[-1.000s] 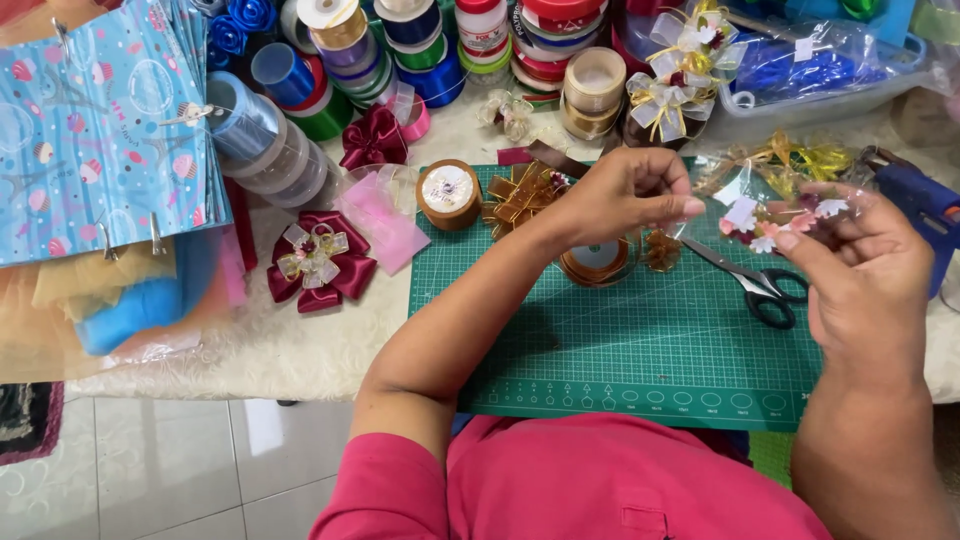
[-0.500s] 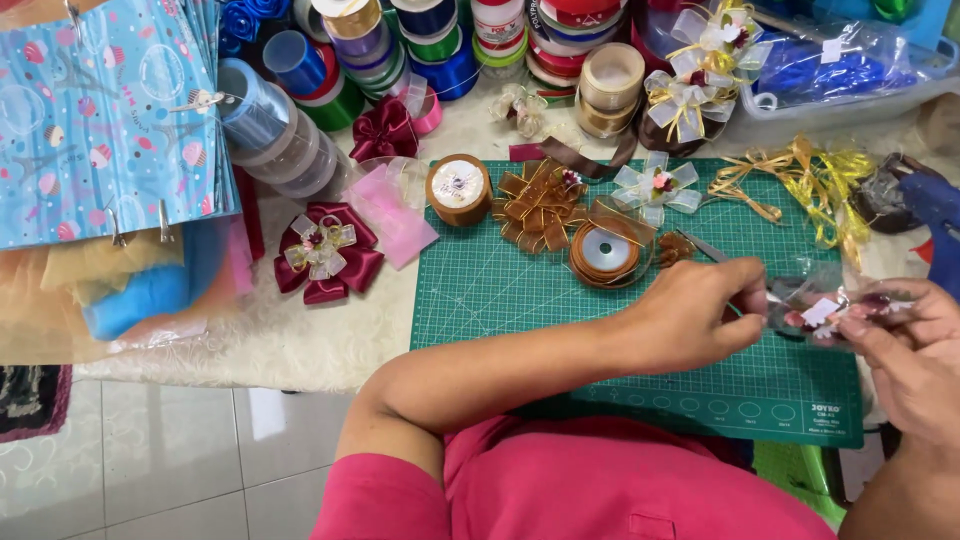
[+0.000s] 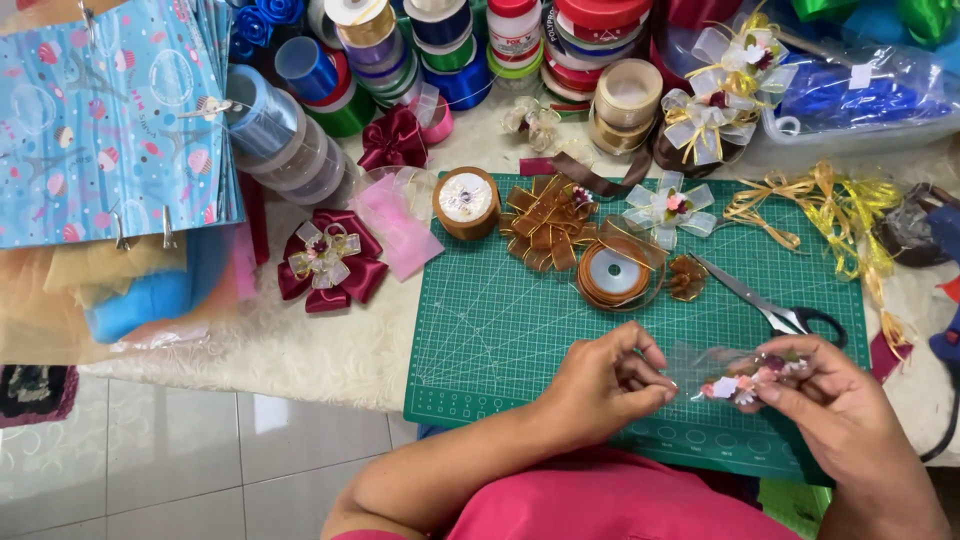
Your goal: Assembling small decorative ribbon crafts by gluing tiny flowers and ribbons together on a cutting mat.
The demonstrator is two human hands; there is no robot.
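Observation:
My left hand (image 3: 610, 385) and my right hand (image 3: 830, 405) meet low over the green cutting mat (image 3: 500, 330). Between them is a small clear plastic bag of tiny flower decorations (image 3: 745, 378). My right hand pinches the bag's right end. My left hand's fingertips are bunched at its left end, touching the clear plastic. Black-handled scissors (image 3: 775, 310) lie on the mat just above my right hand. A brown ribbon spool (image 3: 612, 272) and a gold-brown bow (image 3: 545, 222) lie further up the mat.
A maroon bow (image 3: 325, 262) and pink mesh (image 3: 395, 225) lie left of the mat. Several ribbon spools (image 3: 440, 40) crowd the back. Blue patterned paper sheets (image 3: 110, 120) hang at left, yellow curled ribbon (image 3: 830, 210) at right. A glue gun (image 3: 940, 235) lies by the right edge.
Both hands have come down from the upper right of the mat to its near edge, carrying the small bag. The view has shifted with them.

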